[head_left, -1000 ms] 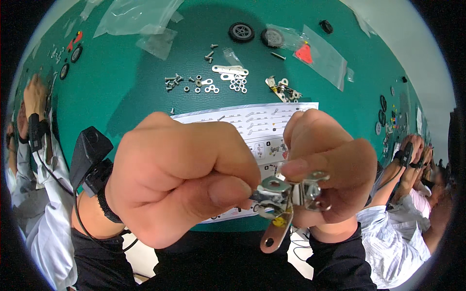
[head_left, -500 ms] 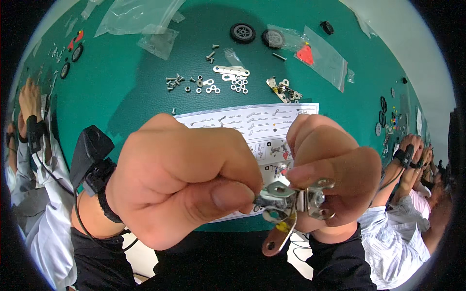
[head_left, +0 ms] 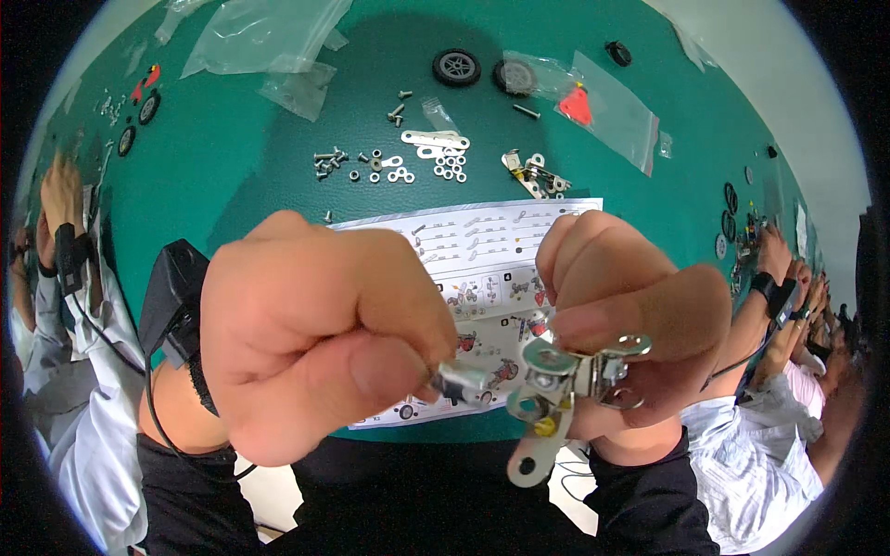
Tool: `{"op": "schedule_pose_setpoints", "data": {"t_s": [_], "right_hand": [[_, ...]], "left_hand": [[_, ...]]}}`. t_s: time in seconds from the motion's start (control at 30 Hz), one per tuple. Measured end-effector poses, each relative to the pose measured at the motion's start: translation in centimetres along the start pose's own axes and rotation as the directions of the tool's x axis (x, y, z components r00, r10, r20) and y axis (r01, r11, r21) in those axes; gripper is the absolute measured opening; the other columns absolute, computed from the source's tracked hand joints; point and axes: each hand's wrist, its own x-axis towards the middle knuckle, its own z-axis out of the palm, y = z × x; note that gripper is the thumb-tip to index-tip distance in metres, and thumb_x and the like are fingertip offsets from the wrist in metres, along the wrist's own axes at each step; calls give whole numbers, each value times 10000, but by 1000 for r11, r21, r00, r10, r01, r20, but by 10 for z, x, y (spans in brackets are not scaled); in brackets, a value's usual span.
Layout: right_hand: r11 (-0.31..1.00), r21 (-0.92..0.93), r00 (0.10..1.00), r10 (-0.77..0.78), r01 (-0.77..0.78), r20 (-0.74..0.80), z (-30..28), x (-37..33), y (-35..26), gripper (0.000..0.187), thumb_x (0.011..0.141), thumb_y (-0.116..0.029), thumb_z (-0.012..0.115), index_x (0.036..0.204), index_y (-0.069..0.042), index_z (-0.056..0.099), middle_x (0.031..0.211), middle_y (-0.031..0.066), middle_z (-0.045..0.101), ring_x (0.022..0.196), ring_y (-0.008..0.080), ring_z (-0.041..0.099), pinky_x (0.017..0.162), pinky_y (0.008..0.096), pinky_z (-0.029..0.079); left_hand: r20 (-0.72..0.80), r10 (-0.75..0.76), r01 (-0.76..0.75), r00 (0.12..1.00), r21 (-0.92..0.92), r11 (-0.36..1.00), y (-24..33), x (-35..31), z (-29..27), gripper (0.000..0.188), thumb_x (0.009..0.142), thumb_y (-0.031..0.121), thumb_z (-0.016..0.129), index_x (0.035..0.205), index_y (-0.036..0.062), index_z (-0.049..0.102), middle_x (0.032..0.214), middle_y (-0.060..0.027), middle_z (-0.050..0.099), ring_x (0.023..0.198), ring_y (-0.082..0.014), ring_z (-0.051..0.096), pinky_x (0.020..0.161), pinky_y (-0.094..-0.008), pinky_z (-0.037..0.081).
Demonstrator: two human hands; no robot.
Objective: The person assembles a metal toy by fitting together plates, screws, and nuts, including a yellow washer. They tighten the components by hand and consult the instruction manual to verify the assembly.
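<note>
My left hand (head_left: 324, 338) is closed, thumb against curled fingers, on a small silver cylindrical piece (head_left: 465, 381). Only its blurred, shiny end shows past the fingertips, so its exact kind is unclear. To the right, my right hand (head_left: 640, 324) pinches a metal bracket assembly (head_left: 540, 454) between thumb and fingers. The assembly has bent silver plates with holes, bolts and a small yellow part. A narrow gap separates the silver piece from the bracket. Beneath both hands lies a printed instruction sheet (head_left: 417, 264), partly covered by them.
On the green table (head_left: 250, 185) lie bolts (head_left: 329, 165), nuts (head_left: 451, 167), perforated metal strips (head_left: 436, 139) and another bracket assembly (head_left: 535, 174). Farther back are wheels (head_left: 456, 67), clear plastic bags (head_left: 260, 37) and a red part (head_left: 576, 104). Other people's hands (head_left: 61, 195) work at both sides.
My left hand has drawn left with the silver piece, which has come away from the bracket. My right hand still grips the bracket assembly, slightly tilted from before.
</note>
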Motion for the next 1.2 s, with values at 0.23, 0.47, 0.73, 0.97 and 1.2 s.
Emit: {"op": "schedule_pose_setpoints", "data": {"t_s": [0.23,0.47,0.73,0.97,1.2], "right_hand": [[994,-95,999,48,-46,16,4,1,-3,482,694,-336,767,926,-74,435,657,50,495,584,160,433,559,322,356],[994,-101,999,31,-28,27,3,2,-3,440,719,-370,735,879,-69,458,635,40,496,550,157,429,534,312,353],[994,-108,999,-19,14,-46,7,0,0,399,725,-327,742,884,-69,482,609,36,487,520,152,422,511,306,343],[994,-106,999,-25,22,-24,8,3,-1,389,706,-280,757,864,-49,486,607,41,488,520,150,421,508,302,340],[998,-66,997,-8,2,-80,13,0,1,299,687,-183,741,813,-41,511,586,34,470,521,153,419,510,302,347]], "left_hand": [[-2,-41,42,999,51,998,6,0,-1,431,829,392,591,569,59,506,547,-57,550,492,-205,526,516,-315,448],[57,-66,61,996,79,995,6,4,-2,382,777,367,635,591,43,556,563,-64,568,561,-223,571,538,-309,457],[18,-25,23,1000,121,992,4,3,-1,410,789,396,624,582,47,564,539,-54,563,524,-217,564,527,-312,455],[4,42,-42,999,125,991,0,0,-2,440,804,424,618,590,44,559,526,-42,541,496,-207,542,509,-310,447],[48,147,-153,988,150,977,-4,2,-3,431,818,415,611,605,43,565,527,-43,531,483,-220,525,490,-308,430]]}}
